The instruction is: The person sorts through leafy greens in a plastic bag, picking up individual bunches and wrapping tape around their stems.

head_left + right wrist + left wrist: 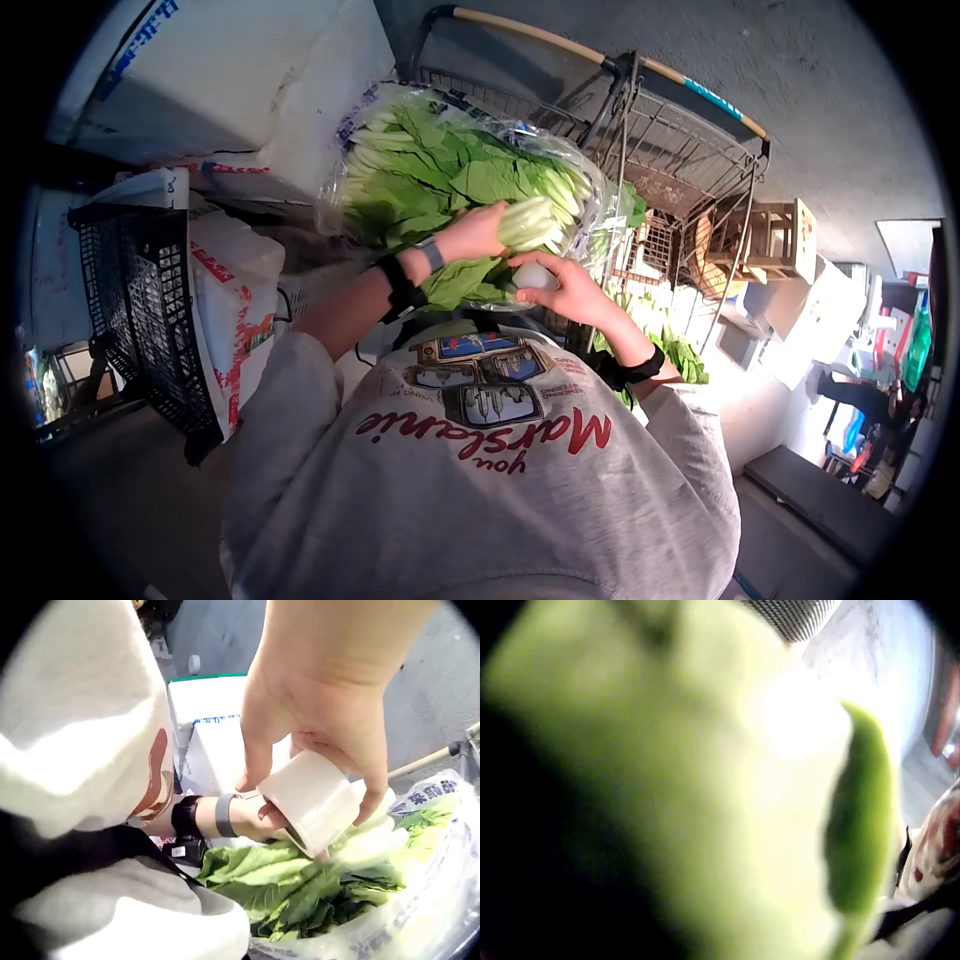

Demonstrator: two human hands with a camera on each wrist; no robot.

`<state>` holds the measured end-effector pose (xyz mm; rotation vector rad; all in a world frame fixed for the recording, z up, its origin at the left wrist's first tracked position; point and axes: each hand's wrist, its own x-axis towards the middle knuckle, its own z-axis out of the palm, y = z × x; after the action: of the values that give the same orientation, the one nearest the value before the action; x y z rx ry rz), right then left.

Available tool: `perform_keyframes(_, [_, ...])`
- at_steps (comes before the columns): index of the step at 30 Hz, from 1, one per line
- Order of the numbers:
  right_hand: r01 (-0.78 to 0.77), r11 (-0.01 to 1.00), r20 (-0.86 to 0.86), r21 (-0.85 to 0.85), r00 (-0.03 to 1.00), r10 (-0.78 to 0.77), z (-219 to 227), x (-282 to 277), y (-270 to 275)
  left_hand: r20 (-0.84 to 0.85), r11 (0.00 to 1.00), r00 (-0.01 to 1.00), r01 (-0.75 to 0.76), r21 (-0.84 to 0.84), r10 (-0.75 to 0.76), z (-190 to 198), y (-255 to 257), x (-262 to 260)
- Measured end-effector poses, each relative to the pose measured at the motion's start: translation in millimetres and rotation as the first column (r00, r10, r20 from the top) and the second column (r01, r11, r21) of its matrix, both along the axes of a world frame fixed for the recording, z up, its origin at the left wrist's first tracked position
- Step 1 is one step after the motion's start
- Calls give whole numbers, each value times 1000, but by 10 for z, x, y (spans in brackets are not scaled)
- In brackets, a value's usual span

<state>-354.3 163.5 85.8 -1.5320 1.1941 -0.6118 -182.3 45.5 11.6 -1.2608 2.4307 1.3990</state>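
Leafy greens (430, 170) fill a clear bag (332, 195), upper centre of the frame; the left hand (468, 236) has its grip round a pale-stemmed bunch (528, 225), the right hand (574, 290) grasping a white roll (536, 276) (tape, apparently).

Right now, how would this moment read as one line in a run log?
left hand: gripping pale-stemmed greens | right hand: holding white roll | nearby: more leafy greens in clear plastic bag

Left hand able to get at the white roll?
Probably yes: the white roll is close by, but the left hand holds leafy greens and the right hand grips the roll.
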Motion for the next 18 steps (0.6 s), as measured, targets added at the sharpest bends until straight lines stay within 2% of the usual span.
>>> perform_keyframes(1, [5, 1000, -5, 13, 1000, -5, -32, -19, 28, -5, 1000, 1000, 5, 13, -5, -124, 62, -51])
perform_keyframes(3, [12, 986, 152, 167, 988, -38, -137, -75, 41, 54, 969, 979, 204, -142, -198, -272, 182, -131])
perform_keyframes(4, [23, 972, 177, 232, 982, -66, -162, -99, 45, -55, 969, 973, 217, -116, -225, -292, 173, -118])
perform_keyframes(5, [27, 971, 171, 239, 983, -69, -159, -130, 49, -62, 969, 972, 219, -110, -227, -309, 162, -41])
perform_keyframes(7, [42, 962, 187, 271, 978, -95, -94, -163, 41, -271, 994, 957, 84, -69, -100, -102, 132, 195])
perform_keyframes(8, [53, 956, 130, 287, 987, -94, -63, -178, 33, -271, 995, 958, 81, -63, -95, -76, 145, 295])
perform_keyframes(10, [23, 951, 158, 307, 985, -75, -74, -194, -13, 59, 979, 989, 140, -145, -133, -46, 194, 462])
perform_keyframes(11, [-5, 947, 182, 321, 982, -57, -78, -197, -42, 58, 981, 991, 129, -145, -122, -49, 258, 450])
perform_keyframes(12, [-72, 965, 256, 252, 967, 5, -85, -192, -71, 122, 965, 986, 138, -221, -113, -65, 330, 394])
perform_keyframes(13, [-81, 964, 252, 253, 968, 15, -41, -184, -112, 185, 945, 978, 151, -292, -99, -109, 396, 361])
perform_keyframes(14, [-176, 923, 340, 343, 939, 53, 46, -168, -162, 102, 872, 994, 91, -481, -47, -319, 477, 353])
perform_keyframes(15, [-274, 865, 427, 420, 901, 79, 136, -144, -221, 97, 875, 995, 78, -478, -35, -324, 520, 350])
perform_keyframes(16, [-306, 874, 452, 377, 885, 115, 217, -108, -289, 135, 827, 990, 98, -553, -27, -316, 562, 336])
perform_keyframes(17, [-326, 913, 397, 246, 893, 212, 158, -111, -395, 173, 772, 985, 120, -624, -13, -305, 596, 315])
perform_keyframes(18, [-283, 924, 417, 256, 895, 159, 172, -121, -509, 86, 785, 996, 33, -618, 26, -298, 612, 291])
